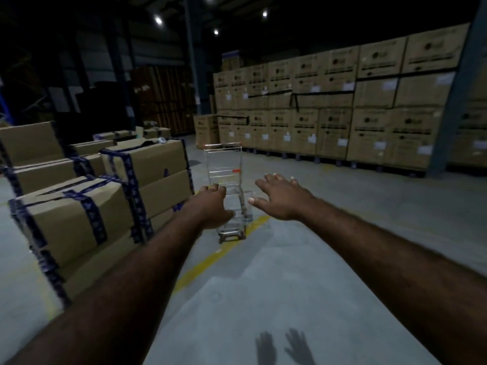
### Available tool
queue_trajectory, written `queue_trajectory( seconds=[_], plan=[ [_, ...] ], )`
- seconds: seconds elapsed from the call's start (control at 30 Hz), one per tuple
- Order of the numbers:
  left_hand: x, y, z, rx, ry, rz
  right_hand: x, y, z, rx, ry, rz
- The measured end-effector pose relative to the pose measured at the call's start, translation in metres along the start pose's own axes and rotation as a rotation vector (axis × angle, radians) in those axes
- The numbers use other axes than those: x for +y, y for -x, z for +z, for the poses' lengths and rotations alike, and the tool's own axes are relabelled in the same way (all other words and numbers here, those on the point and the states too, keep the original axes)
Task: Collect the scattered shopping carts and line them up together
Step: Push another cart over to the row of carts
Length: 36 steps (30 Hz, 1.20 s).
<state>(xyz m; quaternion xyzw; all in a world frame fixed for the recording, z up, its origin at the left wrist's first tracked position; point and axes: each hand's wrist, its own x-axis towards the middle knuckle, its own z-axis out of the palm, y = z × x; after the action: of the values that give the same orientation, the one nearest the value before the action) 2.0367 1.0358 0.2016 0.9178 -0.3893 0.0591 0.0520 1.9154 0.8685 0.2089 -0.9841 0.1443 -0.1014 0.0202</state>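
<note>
We see the left hand (213,204) curled around the near rim of the silver wire shopping cart (224,159), which stands on the grey concrete floor (263,285) beside taped cardboard boxes (79,219). The right hand (279,198) is spread wide just right of the cart, holding nothing.

The left hand (213,204) covers the near end of the shopping cart (224,159); whether it grips is unclear. Labels on the stacked boxes (342,114) at right are blurred, and the upper left is lost in darkness.
</note>
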Motion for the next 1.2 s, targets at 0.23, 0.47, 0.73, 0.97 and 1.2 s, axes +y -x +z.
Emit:
queue_trajectory(
  seconds=[0.23,0.47,0.73,0.97,1.2],
  plan=[
    [0.012,-0.162,0.048,0.012,0.016,0.033,0.087,-0.125,0.04,0.009,-0.006,0.014],
    [0.009,-0.343,0.068,0.04,0.072,-0.047,0.181,-0.294,0.06,-0.004,0.025,-0.05],
    [-0.028,-0.502,0.1,0.003,0.088,-0.08,0.238,-0.463,0.096,-0.032,0.0,-0.1],
    [-0.085,-0.669,0.141,-0.016,0.11,-0.082,0.279,-0.632,0.144,-0.028,0.023,-0.088],
    [-0.119,-0.846,0.158,-0.045,0.106,-0.046,0.326,-0.793,0.163,-0.057,0.0,-0.055]
  ],
)
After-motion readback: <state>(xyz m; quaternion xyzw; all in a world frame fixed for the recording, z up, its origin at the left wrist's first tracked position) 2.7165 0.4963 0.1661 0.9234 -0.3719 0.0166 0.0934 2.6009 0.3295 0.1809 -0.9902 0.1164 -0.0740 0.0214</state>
